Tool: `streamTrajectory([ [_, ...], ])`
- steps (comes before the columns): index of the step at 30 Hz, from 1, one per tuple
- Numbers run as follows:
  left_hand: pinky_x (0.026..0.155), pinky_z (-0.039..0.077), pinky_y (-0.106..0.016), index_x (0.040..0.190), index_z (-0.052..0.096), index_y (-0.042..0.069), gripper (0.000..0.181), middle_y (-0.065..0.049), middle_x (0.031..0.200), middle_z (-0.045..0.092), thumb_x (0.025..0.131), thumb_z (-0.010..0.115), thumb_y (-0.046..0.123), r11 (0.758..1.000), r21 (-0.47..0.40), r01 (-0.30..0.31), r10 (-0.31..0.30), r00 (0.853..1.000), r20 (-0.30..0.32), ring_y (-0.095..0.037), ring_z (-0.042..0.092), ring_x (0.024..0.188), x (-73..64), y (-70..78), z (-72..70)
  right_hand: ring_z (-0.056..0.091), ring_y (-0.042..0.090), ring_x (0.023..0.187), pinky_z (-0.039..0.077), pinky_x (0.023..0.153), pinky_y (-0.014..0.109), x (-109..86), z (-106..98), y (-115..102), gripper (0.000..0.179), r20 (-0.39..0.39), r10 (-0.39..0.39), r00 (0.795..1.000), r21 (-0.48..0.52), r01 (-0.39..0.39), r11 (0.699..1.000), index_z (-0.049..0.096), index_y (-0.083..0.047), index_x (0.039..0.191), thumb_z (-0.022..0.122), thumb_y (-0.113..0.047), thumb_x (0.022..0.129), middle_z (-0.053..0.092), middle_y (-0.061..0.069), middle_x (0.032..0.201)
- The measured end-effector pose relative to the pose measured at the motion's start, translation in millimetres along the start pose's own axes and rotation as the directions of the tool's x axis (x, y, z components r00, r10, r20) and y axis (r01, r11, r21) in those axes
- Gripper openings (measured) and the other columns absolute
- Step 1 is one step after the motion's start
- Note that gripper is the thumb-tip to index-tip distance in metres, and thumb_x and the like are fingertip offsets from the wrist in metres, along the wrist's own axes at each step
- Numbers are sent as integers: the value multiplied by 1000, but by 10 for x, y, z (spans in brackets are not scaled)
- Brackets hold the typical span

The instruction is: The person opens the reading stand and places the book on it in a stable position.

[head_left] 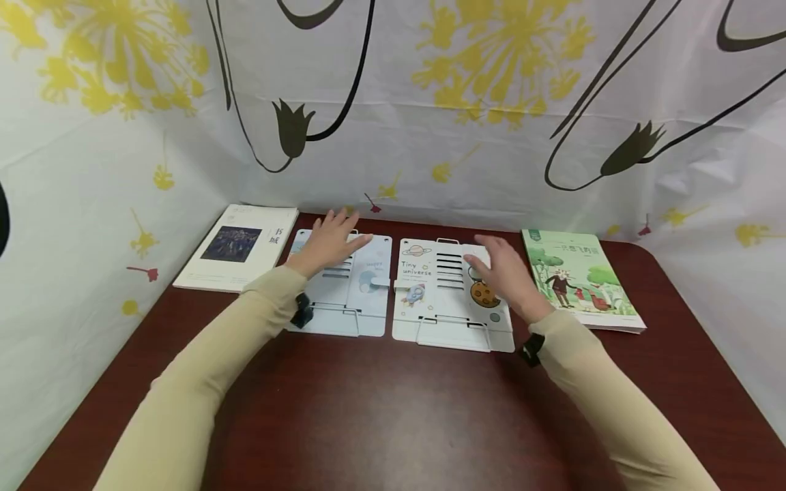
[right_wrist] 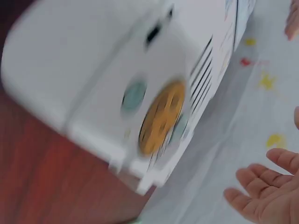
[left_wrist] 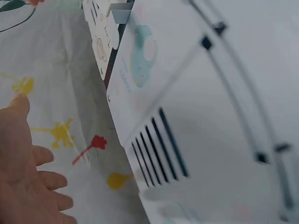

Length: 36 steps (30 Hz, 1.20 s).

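Observation:
Two flat book stands lie side by side on the table. The pale blue left stand (head_left: 372,315) has slots, a wire rest at its near end and a faint blue print. A planet, a rocket and "Tiny universe" are printed on the white right stand (head_left: 408,326). Over the far part of the blue stand hovers my left hand (head_left: 327,245), fingers spread and holding nothing. My right hand (head_left: 508,274) is above the right side of the white stand, its fingers loosely extended. Both wrist views show the hands, left (left_wrist: 25,172) and right (right_wrist: 273,191), apart from the stands.
A white book (head_left: 252,262) with a dark picture lies at the back left. To the right rests a green illustrated book (head_left: 571,262). The dark red table (head_left: 381,423) ends at a patterned cloth (head_left: 393,136) behind and at both sides.

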<state>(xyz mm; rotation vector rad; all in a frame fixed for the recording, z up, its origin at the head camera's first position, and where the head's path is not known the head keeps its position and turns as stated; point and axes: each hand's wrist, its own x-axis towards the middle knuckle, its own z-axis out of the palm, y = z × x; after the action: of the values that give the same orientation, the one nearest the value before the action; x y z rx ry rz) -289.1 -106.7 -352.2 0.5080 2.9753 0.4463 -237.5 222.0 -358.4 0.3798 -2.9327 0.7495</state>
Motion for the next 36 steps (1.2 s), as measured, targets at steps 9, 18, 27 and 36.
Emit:
streamTrajectory([
  [9, 95, 45, -47, 133, 50, 1, 50, -20, 129, 55, 94, 56, 32, 973, -232, -1, -2, 1000, -9, -34, 54, 114, -575, -415, 50, 62, 31, 95, 52, 78, 41, -174, 401, -525, 39, -85, -219, 972, 92, 226, 970, 60, 2, 118, 69, -19, 86, 64, 20, 108],
  [18, 78, 51, -39, 111, 63, -1, 35, -15, 102, 66, 88, 66, 24, 964, -264, 36, -12, 996, 91, -28, 63, 94, -957, -683, 113, 62, 17, 79, 51, 71, 28, -201, 812, -945, 28, 45, -276, 960, 217, 260, 941, 66, 2, 107, 71, -12, 83, 67, 11, 91],
  [27, 73, 46, -32, 103, 63, -1, 29, -10, 91, 64, 82, 71, 17, 950, -295, 106, -68, 988, 136, -18, 56, 80, -1057, -735, 236, 58, 15, 75, 49, 68, 25, -181, 1083, -1219, 22, 140, -256, 957, 239, 218, 946, 67, 0, 101, 72, -10, 82, 66, 6, 84],
  [36, 68, 46, -30, 99, 62, -2, 22, -9, 82, 62, 79, 70, 7, 940, -298, 165, -131, 983, 131, -17, 55, 73, -1046, -742, 316, 61, 15, 74, 49, 68, 26, -106, 1222, -1297, 18, 173, -247, 953, 212, 209, 955, 67, -1, 98, 71, -8, 81, 68, 7, 82],
])
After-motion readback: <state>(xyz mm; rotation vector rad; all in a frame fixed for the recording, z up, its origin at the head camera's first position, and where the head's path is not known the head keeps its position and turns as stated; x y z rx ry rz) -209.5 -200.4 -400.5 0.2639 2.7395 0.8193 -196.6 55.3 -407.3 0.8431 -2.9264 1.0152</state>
